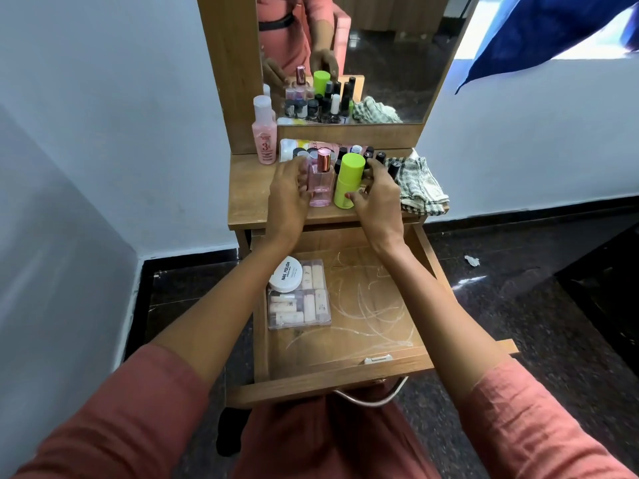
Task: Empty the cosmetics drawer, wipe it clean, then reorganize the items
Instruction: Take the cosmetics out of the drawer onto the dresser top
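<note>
Nearby, checked cloth (420, 186) beside crowded bottles (349, 153).

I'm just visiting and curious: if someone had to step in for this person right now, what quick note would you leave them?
Left hand: fingers around the pink perfume bottle on the tabletop.
Right hand: closing on the green bottle; firm grip unclear.
Most cosmetics stand on the tabletop, checked cloth beside them.
Drawer is open; the clear case and nail polish remover tub lie at its left.
White streaks mark the drawer floor.
Left: put the remaining items into the drawer.
</note>
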Available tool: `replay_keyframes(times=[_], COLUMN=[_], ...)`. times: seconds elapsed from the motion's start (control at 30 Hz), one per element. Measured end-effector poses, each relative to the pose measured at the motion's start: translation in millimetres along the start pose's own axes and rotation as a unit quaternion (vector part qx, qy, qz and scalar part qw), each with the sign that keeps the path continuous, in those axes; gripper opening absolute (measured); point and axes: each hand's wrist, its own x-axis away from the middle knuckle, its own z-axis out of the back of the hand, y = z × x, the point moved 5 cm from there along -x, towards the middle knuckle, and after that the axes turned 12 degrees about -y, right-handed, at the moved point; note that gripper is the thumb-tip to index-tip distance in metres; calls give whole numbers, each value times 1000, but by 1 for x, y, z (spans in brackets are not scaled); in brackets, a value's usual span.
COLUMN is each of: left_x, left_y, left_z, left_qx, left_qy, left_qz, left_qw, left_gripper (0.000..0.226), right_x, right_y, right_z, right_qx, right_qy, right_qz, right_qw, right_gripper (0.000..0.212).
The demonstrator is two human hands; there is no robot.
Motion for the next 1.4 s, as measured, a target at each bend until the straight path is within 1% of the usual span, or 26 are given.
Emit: replay_keyframes(times=[0.07, 0.13, 0.23, 0.3, 0.4, 0.47, 0.53, 0.6, 0.67, 0.77, 0.87, 1.0, 1.23, 1.3, 1.4], left_x=[12, 29, 58, 73, 87, 93, 98, 100, 100, 97, 88, 78, 69, 73, 77], left_y=[1, -2, -12, -19, -35, -46, -53, -58, -65, -73, -77, -86, -88, -85, -82], left_z=[3, 2, -8, -13, -18, -24, -32, -37, -41, -45, -47, -48, -54, -61, -73], left_qx=[11, 12, -3, -25, -63, -90, -115, -137, -162, -182, -228, -275, -290, -287, -281], left_qy=[15, 20, 0, -30, -76, -101, -123, -138, -151, -162, -176, -197, -190, -196, -201], left_qz=[-7, 4, 28, 30, 61, 98, 129, 142, 152, 172, 190, 216, 232, 233, 220], left_qw=[1000, 1000, 1000, 999, 993, 986, 977, 971, 963, 954, 939, 916, 909, 908, 912], left_gripper=[47, 42, 35, 32, 30, 30, 32, 36, 37, 36, 34, 32, 40, 40, 38], right_x=[8, 19, 40, 50, 61, 72, 83, 94, 104, 113, 114, 112, 108, 107, 110], right_y=[2, 7, 19, 28, 39, 46, 51, 51, 50, 50, 46, 39, 44, 50, 59], right_z=[4, 4, -2, -13, -40, -54, -66, -76, -85, -96, -102, -106, -101, -96, -90], right_qx=[-9, -9, -7, 1, 20, 29, 48, 71, 96, 131, 185, 242, 231, 218, 206], right_qy=[15, 13, -8, -41, -132, -196, -263, -318, -362, -402, -418, -414, -401, -402, -399], right_qz=[15, 24, 25, 18, -5, -30, -45, -36, -24, 1, 21, 46, 47, 37, 25], right_qw=[1000, 1000, 1000, 999, 991, 980, 962, 945, 927, 906, 889, 876, 885, 889, 893], right_gripper=[57, 44, 23, 16, 12, 21, 39, 52, 59, 67, 71, 67, 55, 50, 49])
